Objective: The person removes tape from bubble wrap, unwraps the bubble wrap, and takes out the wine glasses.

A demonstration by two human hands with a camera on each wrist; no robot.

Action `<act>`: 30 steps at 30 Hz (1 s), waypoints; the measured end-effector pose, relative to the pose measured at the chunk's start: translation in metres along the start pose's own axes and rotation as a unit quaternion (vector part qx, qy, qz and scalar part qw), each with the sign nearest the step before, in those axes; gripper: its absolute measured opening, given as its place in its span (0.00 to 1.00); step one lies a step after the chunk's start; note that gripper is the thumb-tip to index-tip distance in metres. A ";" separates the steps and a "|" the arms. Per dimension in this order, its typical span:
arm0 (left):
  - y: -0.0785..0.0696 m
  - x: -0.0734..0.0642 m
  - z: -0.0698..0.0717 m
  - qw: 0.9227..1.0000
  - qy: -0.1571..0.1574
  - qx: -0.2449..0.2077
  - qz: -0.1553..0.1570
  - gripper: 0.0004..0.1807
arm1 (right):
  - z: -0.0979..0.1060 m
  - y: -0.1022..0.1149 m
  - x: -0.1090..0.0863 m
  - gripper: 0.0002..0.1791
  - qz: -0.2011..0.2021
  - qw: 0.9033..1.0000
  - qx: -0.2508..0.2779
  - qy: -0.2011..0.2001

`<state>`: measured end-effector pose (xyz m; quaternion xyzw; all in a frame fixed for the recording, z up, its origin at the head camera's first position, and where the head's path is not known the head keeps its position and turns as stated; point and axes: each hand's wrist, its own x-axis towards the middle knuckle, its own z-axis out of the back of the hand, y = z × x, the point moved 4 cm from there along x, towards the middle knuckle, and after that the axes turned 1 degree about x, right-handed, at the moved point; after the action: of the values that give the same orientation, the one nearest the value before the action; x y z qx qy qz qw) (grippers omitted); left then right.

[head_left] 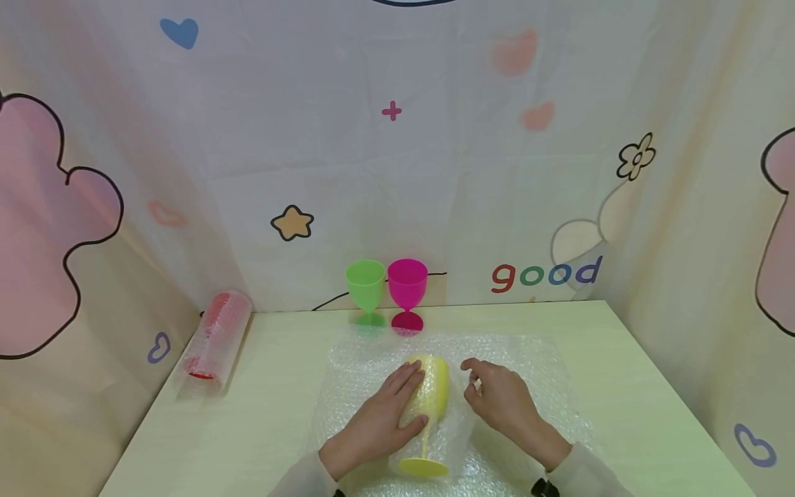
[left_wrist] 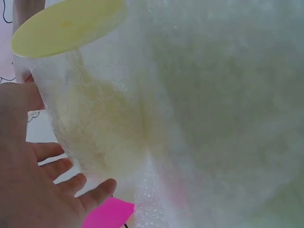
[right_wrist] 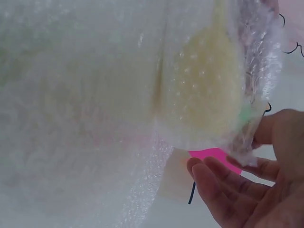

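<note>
A yellow plastic goblet (head_left: 438, 386) lies on its side, its round foot (head_left: 424, 468) towards me, partly covered by bubble wrap (head_left: 534, 362). With fairly straight fingers, my left hand (head_left: 381, 417) rests along the goblet's left side over the wrap. Just to the right of the bowl, my right hand (head_left: 504, 400) has bent fingers. In the right wrist view, its thumb and forefinger pinch the crumpled edge of the wrap (right_wrist: 259, 71). The yellow foot (left_wrist: 69, 28) sticks out of the wrap in the left wrist view.
A green goblet (head_left: 366, 283) and a pink goblet (head_left: 407, 281) stand upright at the table's back edge. On the far left lies a wrapped bundle (head_left: 217, 338) with red showing through. A printed curtain (head_left: 348, 138) surrounds the table (head_left: 640, 400).
</note>
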<state>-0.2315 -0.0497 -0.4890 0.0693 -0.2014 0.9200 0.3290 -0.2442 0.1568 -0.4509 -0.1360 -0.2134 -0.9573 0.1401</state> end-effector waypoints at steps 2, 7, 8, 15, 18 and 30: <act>-0.002 0.003 0.003 1.000 -0.025 0.003 0.001 0.36 | 0.000 0.002 0.003 0.11 -0.007 1.000 0.003 0.009; -0.005 0.017 0.013 0.997 -0.077 0.010 0.023 0.27 | 0.001 0.007 0.015 0.12 -0.023 0.999 0.006 0.028; -0.006 0.021 0.016 0.996 -0.083 0.010 0.030 0.26 | 0.000 0.008 0.018 0.13 -0.024 0.999 0.006 0.030; -0.007 0.053 0.028 0.994 -0.076 0.013 0.076 0.24 | -0.002 0.010 0.035 0.13 -0.024 0.998 0.004 0.050; -0.006 0.067 0.027 0.994 -0.050 0.013 0.099 0.22 | -0.004 0.010 0.039 0.11 -0.026 0.998 0.010 0.053; -0.006 0.086 0.022 0.990 -0.019 0.011 0.136 0.14 | -0.005 0.012 0.046 0.03 -0.005 0.999 0.004 0.034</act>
<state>-0.2943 -0.0053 -0.4444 0.0623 -0.2046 0.9570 0.1961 -0.2836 0.1346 -0.4363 -0.1022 -0.2129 -0.9611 0.1431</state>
